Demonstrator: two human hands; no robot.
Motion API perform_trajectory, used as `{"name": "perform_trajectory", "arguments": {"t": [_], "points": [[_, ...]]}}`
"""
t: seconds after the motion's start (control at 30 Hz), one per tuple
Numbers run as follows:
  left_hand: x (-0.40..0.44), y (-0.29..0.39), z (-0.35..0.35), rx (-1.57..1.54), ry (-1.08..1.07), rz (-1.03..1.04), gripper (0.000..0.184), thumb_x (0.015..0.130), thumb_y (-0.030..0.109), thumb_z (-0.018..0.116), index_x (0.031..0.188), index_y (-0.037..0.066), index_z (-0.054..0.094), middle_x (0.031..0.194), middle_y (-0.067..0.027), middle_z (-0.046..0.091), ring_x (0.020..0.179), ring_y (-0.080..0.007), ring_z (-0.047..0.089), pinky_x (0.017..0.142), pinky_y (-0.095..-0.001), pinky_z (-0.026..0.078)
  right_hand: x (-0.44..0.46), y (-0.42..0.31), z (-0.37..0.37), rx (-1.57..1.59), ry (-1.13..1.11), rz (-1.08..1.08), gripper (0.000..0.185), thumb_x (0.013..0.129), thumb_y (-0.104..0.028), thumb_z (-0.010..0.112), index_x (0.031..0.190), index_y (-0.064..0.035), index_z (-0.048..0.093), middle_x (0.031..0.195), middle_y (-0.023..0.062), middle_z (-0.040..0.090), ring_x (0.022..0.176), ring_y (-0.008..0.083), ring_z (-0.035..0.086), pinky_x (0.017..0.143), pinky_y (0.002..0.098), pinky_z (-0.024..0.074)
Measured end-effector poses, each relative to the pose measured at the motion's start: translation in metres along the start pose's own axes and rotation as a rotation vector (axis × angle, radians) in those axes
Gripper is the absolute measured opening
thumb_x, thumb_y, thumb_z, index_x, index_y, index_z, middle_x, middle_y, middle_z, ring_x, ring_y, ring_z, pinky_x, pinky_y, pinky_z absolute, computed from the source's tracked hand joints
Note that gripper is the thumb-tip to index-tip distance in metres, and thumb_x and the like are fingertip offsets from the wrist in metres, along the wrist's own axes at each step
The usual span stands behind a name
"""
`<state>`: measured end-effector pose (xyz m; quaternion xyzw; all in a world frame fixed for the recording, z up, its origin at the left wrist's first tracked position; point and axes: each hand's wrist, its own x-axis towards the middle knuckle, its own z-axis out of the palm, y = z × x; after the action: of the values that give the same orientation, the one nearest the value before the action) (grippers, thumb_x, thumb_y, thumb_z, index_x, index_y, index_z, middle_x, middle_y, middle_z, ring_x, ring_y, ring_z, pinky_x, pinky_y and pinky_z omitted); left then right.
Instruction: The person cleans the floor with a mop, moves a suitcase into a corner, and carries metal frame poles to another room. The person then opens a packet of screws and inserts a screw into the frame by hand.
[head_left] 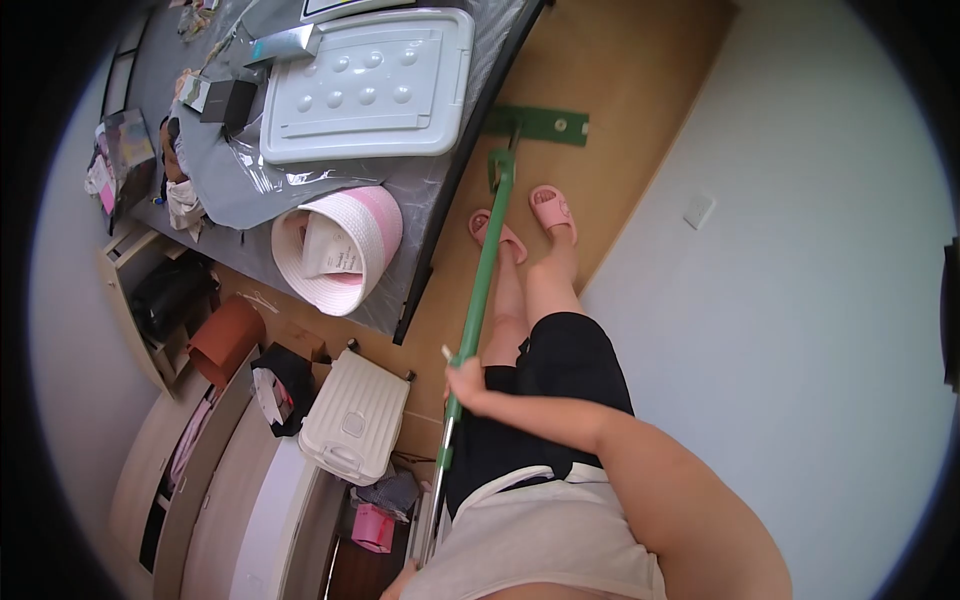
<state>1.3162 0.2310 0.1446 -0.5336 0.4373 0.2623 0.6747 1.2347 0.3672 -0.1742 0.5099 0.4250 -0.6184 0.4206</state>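
A long green pole (485, 275) with a silver metal tube at its near end runs slantwise in front of my body. Its far end has a flat green plate (555, 125) by the floor and a green bracket just before it. My right hand (465, 385) is closed around the pole near a small pale lever. At the bottom edge, my left hand (400, 580) is closed at the silver tube; the frame cuts off most of it. My feet, in pink slippers (550, 208), stand beside the pole.
On the bed (425, 190) at left lie a white plastic lid (365, 90), boxes and a white-and-pink basket (385, 235). A cream suitcase (355, 415), bags and an open drawer (190, 445) are at lower left. A wall (780, 280) rises at right.
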Motion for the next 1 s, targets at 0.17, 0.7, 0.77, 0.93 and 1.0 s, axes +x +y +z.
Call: {"name": "perform_trajectory", "arguments": {"t": [0.17,0.7,0.77,0.93,1.0], "points": [[-0.04,-0.051,0.001,-0.122,0.038,-0.238,0.02,0.071,0.01,0.054,0.056,0.001,0.045,0.042,-0.0051,0.044,0.034,-0.0121,0.043,0.032,-0.0245,0.034,-0.034,0.018,-0.01,0.093,-0.307,0.554,0.015,0.074,-0.007,0.054,0.081,0.0019,0.043,0.068,0.0118,0.051,0.058,0.0241,0.057,0.049,0.0403,0.0524],[0.041,0.357,0.171,0.015,-0.274,0.349,0.024,0.073,0.009,0.049,0.052,0.004,0.036,0.041,-0.0029,0.035,0.03,-0.0108,0.034,0.03,-0.026,0.032,0.165,-0.365,-0.294,0.314,-0.066,-0.062,0.012,0.072,-0.004,0.048,0.064,-0.0068,0.038,0.052,0.0031,0.04,0.042,0.0141,0.042,0.047,0.034,0.0415],[0.046,0.347,0.168,0.031,-0.252,0.374,0.024,0.073,0.009,0.048,0.052,0.003,0.037,0.041,-0.0034,0.036,0.03,-0.0112,0.035,0.03,-0.0262,0.032,0.164,-0.346,-0.287,0.39,-0.138,-0.051,0.013,0.071,-0.004,0.048,0.064,-0.0072,0.038,0.052,0.0027,0.039,0.042,0.0139,0.041,0.046,0.0333,0.0413],[0.057,0.239,0.102,0.323,-0.019,0.393,0.029,0.073,0.012,0.048,0.048,0.002,0.041,0.04,-0.0067,0.042,0.031,-0.0139,0.042,0.032,-0.0271,0.036,0.127,-0.221,-0.219,0.622,-0.286,-0.027,0.012,0.07,-0.005,0.049,0.065,-0.0068,0.038,0.053,0.0036,0.039,0.042,0.0139,0.041,0.047,0.0348,0.0416],[0.05,0.182,0.073,0.32,0.0,0.298,0.028,0.072,0.011,0.049,0.047,0.001,0.04,0.04,-0.0058,0.042,0.032,-0.0131,0.044,0.032,-0.0268,0.036,0.107,-0.15,-0.181,0.656,-0.305,0.042,0.012,0.07,-0.006,0.05,0.067,-0.0059,0.039,0.054,0.0039,0.039,0.043,0.0153,0.042,0.048,0.037,0.0419]]}}
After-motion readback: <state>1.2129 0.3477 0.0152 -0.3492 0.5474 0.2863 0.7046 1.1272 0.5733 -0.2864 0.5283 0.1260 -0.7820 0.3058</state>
